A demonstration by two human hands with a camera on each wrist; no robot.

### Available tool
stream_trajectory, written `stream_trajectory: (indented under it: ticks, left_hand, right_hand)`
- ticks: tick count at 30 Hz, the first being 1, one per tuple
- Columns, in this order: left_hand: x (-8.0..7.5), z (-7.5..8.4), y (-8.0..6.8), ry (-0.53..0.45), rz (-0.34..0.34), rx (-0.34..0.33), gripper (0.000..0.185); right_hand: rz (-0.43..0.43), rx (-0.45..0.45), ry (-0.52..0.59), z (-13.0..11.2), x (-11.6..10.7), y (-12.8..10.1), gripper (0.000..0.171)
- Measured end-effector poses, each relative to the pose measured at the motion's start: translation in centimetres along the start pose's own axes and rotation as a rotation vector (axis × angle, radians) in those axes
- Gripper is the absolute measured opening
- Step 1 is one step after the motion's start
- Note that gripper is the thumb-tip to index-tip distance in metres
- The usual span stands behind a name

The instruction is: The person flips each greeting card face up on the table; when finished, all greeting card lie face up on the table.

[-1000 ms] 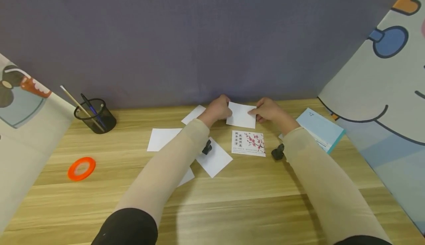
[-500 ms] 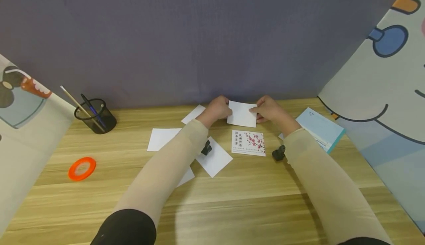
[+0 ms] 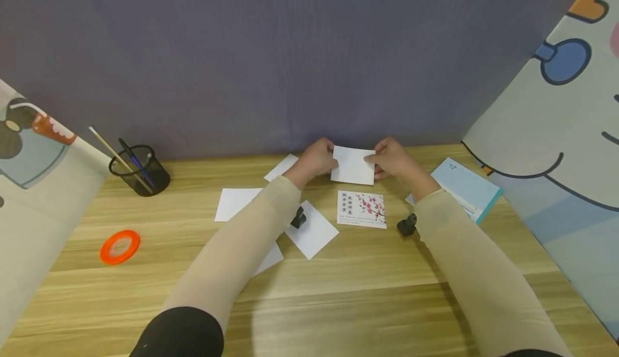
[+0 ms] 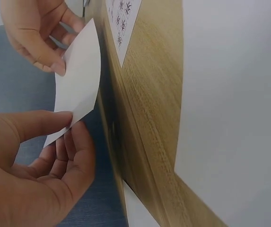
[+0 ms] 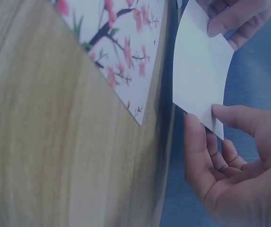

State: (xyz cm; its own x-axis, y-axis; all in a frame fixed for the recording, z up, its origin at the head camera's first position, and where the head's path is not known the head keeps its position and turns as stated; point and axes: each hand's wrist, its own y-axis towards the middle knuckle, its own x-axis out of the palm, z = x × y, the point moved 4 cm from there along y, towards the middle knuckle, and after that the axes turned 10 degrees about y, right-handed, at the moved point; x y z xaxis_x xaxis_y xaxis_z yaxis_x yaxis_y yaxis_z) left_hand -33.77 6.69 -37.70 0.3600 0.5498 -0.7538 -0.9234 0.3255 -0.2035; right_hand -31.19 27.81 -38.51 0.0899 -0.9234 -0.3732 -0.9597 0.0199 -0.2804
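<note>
Pinching blank white card (image 3: 352, 165), slightly bowed, left hand (image 3: 316, 158), right hand (image 3: 393, 159)

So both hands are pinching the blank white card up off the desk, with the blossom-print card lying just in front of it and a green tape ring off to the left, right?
Not quite: the tape ring is orange, not green, as the head view shows. The rest holds: the left hand and right hand pinch the blank white card at opposite edges, raised off the desk, with the blossom-print card lying just in front.
</note>
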Motion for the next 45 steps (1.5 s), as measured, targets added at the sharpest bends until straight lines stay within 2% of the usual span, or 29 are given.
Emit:
stream_trajectory:
  ticks: [9,18,27,36,40,45]
  left_hand:
    - [0.0,0.0,-0.3,-0.068,0.024,0.063,0.043]
    - [-0.3,0.7,-0.9,-0.061,0.038,0.126,0.041]
    - [-0.3,0.9,-1.1,-0.066,0.016,0.170,0.040]
    - [-0.8,1.0,-1.3,-0.060,0.009,0.243,0.034]
    - [-0.9,1.1,-1.5,-0.018,0.021,0.275,0.032]
    - [-1.1,1.1,-1.7,0.019,0.078,0.306,0.028]
  right_hand:
    - [0.031,-0.044,0.005,-0.5,0.0,-0.6,0.057]
    - [0.086,-0.079,0.039,-0.7,-0.1,-0.7,0.052]
    - [0.150,-0.149,0.055,-1.0,-0.4,-0.7,0.052]
    - [0.110,-0.203,0.046,-1.7,-1.0,-1.0,0.057]
    - [0.087,-0.186,0.076,-1.6,-1.3,-1.0,0.063]
    - [0.098,-0.103,0.204,-0.9,-1.5,-1.0,0.070]
